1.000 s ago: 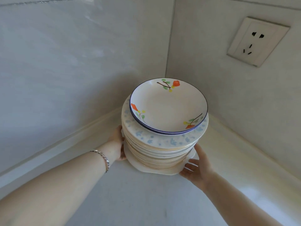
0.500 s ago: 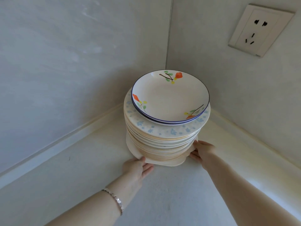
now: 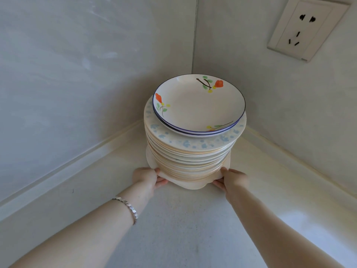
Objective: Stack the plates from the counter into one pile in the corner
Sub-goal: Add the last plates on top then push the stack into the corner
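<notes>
A tall pile of plates (image 3: 190,161) stands on the counter in the corner where two walls meet. Its top plate (image 3: 199,107) is white with a blue rim and orange flowers; a blue-speckled plate (image 3: 204,144) lies under it, then several cream plates. The bottom plate (image 3: 191,185) is a wider cream one with a wavy rim. My left hand (image 3: 145,176) grips that rim at the pile's front left, thumb on top. My right hand (image 3: 232,179) grips the same rim at the front right.
The pale counter (image 3: 173,225) runs toward me between the two walls, edged by a raised cream strip (image 3: 92,151). A white wall socket (image 3: 305,29) sits high on the right wall. A silver bracelet (image 3: 128,206) is on my left wrist.
My left hand has moved from the pile's left side round to its front and now grips the bottom rim. The pile sits a little deeper in the corner.
</notes>
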A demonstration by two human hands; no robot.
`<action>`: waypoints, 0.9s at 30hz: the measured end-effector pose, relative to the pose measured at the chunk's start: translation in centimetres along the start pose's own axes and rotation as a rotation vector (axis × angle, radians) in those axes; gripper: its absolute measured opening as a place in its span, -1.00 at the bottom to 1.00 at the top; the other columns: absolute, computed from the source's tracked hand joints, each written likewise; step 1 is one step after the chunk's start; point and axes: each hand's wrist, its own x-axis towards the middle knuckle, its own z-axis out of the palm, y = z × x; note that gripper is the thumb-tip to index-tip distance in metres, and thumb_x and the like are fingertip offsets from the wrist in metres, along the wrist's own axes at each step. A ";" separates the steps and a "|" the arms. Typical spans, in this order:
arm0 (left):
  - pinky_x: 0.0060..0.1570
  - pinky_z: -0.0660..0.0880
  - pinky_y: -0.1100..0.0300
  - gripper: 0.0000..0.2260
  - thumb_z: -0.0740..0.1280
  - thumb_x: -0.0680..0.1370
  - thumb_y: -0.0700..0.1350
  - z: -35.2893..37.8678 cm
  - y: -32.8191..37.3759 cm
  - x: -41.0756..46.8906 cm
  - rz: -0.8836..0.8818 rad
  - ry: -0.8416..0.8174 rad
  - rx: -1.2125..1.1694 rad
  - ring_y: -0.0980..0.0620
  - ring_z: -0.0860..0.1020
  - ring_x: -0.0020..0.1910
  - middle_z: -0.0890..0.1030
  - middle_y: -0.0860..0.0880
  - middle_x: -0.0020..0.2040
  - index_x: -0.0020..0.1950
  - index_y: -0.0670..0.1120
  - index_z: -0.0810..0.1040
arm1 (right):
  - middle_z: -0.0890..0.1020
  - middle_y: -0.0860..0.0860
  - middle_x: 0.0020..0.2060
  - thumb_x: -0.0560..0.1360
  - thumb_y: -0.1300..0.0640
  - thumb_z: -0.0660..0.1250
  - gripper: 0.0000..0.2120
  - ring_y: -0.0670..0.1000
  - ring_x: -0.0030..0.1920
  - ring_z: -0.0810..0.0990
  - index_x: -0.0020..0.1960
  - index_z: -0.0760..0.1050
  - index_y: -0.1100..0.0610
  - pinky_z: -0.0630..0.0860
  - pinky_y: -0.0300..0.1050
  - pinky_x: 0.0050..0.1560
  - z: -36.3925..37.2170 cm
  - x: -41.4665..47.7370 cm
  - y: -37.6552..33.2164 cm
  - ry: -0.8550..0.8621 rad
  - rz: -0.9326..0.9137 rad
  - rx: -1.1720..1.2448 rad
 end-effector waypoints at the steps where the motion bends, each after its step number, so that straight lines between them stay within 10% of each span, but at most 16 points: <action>1: 0.04 0.49 -0.09 -0.67 0.17 0.58 -0.37 0.1 0.5 0.4 0.007 -0.003 0.008 -0.26 0.55 0.03 0.52 -0.36 0.14 0.34 -0.38 0.32 | 0.54 0.28 -0.04 0.55 0.33 0.21 -0.84 0.23 -0.08 0.55 0.09 0.48 0.37 0.58 -0.06 -0.47 0.3 0.1 0.0 -0.002 0.000 0.011; 7: 0.11 0.47 -0.13 -0.64 0.17 0.58 -0.36 0.8 2.9 2.9 0.035 -0.006 0.044 -0.28 0.52 0.22 0.50 -0.35 0.26 0.38 -0.36 0.28 | 0.54 0.27 -0.08 0.54 0.34 0.23 -0.79 0.25 -0.08 0.58 -0.28 0.41 0.29 0.60 -0.13 -0.49 1.7 0.5 -0.4 -0.023 0.016 0.060; 13: 0.01 0.46 -0.09 -0.67 0.18 0.57 -0.36 0.6 4.0 4.5 0.046 -0.053 0.135 -0.09 0.50 -0.30 0.49 -0.20 -0.26 0.34 -0.35 0.31 | 0.53 0.20 -0.15 0.53 0.34 0.24 -0.72 0.30 0.02 0.60 -0.35 0.38 0.18 0.57 -0.11 -0.42 2.6 0.5 -0.4 0.016 -0.038 0.028; 18: 0.06 0.44 -0.10 -0.63 0.16 0.59 -0.35 0.9 4.3 4.9 0.058 -0.046 0.141 -0.26 0.49 0.26 0.51 -0.29 0.11 0.39 -0.35 0.27 | 0.56 0.14 -0.27 0.54 0.31 0.22 -0.73 0.22 -0.12 0.61 -0.34 0.43 0.20 0.58 -0.11 -0.25 2.8 0.5 0.7 0.023 -0.081 0.068; 27: 0.04 0.43 -0.08 -0.61 0.14 0.60 -0.34 1.8 6.0 7.5 0.079 -0.062 0.155 -0.23 0.46 0.30 0.44 -0.30 0.34 0.43 -0.31 0.23 | 0.58 0.10 -0.26 0.53 0.30 0.24 -0.80 0.09 -0.29 0.62 -0.27 0.48 0.22 0.60 -0.27 -0.44 4.0 1.1 1.6 0.078 -0.108 0.131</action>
